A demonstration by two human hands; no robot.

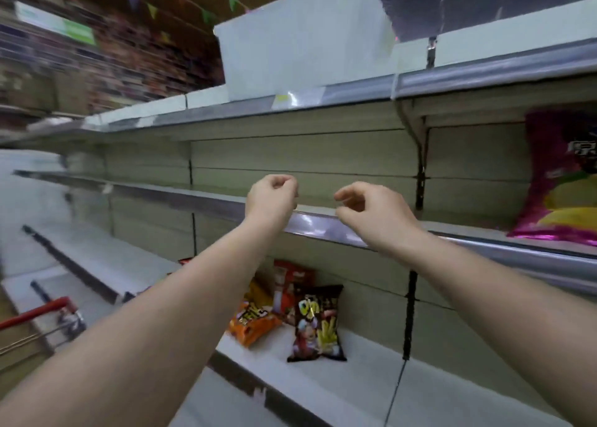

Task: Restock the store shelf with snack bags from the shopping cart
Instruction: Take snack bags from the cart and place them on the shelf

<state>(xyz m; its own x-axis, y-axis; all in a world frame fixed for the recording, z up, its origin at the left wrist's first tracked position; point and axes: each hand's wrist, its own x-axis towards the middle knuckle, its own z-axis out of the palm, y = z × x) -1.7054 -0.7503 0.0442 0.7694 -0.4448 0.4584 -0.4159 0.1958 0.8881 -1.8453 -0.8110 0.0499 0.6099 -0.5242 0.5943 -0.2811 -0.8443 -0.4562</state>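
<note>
My left hand (271, 197) is raised in front of the middle shelf (326, 228), its fingers curled into the palm with nothing in them. My right hand (365, 212) hovers beside it over the shelf's front rail, finger and thumb loosely bent with a gap between them, also holding nothing. On the lower shelf (323, 381) a dark snack bag (318, 323) stands upright, an orange bag (252, 323) lies tilted to its left, and a red bag (290, 284) leans behind them. A large magenta bag (562, 181) stands on the middle shelf at the far right.
The shopping cart's red handle (32, 313) shows at the lower left. A top shelf (323, 94) with a white panel runs overhead. Black shelf uprights (420, 174) divide the bays. The aisle at the left is blurred.
</note>
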